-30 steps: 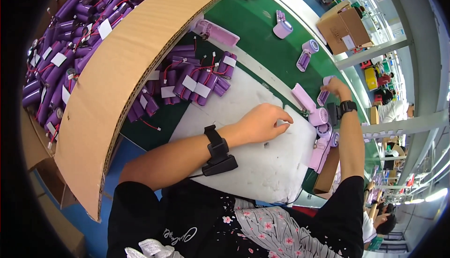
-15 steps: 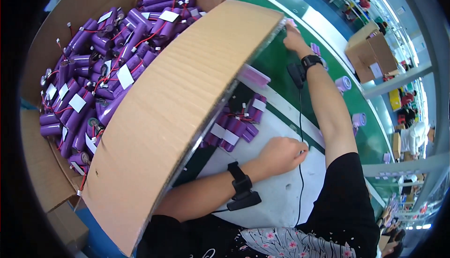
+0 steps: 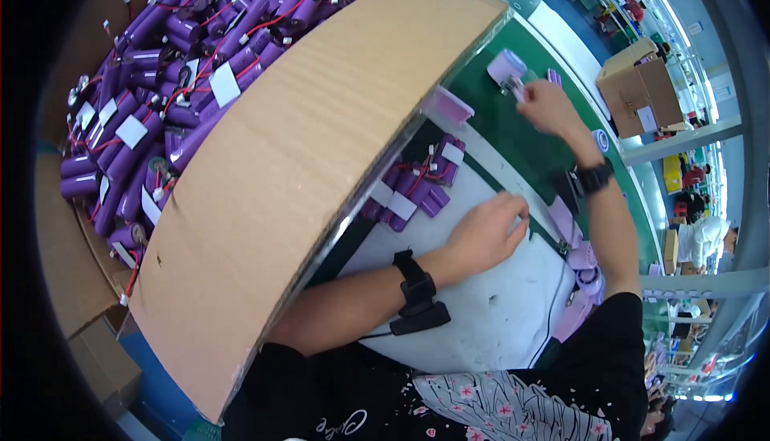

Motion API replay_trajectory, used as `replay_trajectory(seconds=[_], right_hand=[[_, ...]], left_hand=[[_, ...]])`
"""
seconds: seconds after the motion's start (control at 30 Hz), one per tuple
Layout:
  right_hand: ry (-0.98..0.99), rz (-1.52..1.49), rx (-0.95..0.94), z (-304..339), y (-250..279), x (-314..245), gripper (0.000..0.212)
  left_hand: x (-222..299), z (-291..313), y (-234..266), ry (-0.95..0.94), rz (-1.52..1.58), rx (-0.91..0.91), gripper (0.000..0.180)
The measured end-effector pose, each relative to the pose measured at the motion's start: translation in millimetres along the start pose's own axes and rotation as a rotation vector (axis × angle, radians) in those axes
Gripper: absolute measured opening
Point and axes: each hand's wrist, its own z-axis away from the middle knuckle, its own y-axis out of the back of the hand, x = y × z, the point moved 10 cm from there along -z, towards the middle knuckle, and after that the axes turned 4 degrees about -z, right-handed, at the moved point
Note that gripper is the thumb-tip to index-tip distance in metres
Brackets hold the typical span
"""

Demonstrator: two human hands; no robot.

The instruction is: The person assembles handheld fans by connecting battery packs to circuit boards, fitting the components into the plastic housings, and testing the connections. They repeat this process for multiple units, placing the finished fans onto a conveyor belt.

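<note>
My right hand (image 3: 553, 108) reaches over the green belt (image 3: 513, 140), its fingers closed on the near end of a lilac housing (image 3: 507, 66) that looks like part of a small handheld fan. The housing has a rounded head, with small metallic parts showing near my fingertips. Over the white work surface (image 3: 473, 305), my left hand (image 3: 485, 234) is loosely bent, with a gap between thumb and fingers and nothing visible in it. Beyond it lie several purple battery packs (image 3: 417, 188) with red and black wires and white labels. Black straps with small boxes circle both wrists.
A large cardboard box (image 3: 321, 112) full of purple battery packs (image 3: 132, 132) stands at left, its flap slanting toward me. A lilac shell (image 3: 451, 106) lies by the flap. More lilac parts (image 3: 584, 269) sit beside my right forearm. Another carton (image 3: 642, 88) stands beyond the belt.
My right hand has drawn back from the far end of the belt with the lilac housing now in view. My left hand has shifted slightly away from me, its fingers looser.
</note>
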Motion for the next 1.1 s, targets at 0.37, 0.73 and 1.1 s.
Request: replay_trajectory(seconds=[0.37,0.73,1.1], right_hand=[[-0.256,-0.451,-0.459,220.1,-40.0,-78.7,0.021],[0.549,-0.208,-0.035,119.6,-3.6,-177.2,0.049],[0.387,-0.014,-0.265,104.8,-36.7,-160.3,0.043]], left_hand=[[-10.5,-3.2,-7.0,0.099,0.067,-0.14,0.043],[-39.8,12.9,-46.0,-0.08,-0.227,-0.355,0.036],[-27.3,13.3,-41.1,0.005,-0.245,-0.426,0.02]])
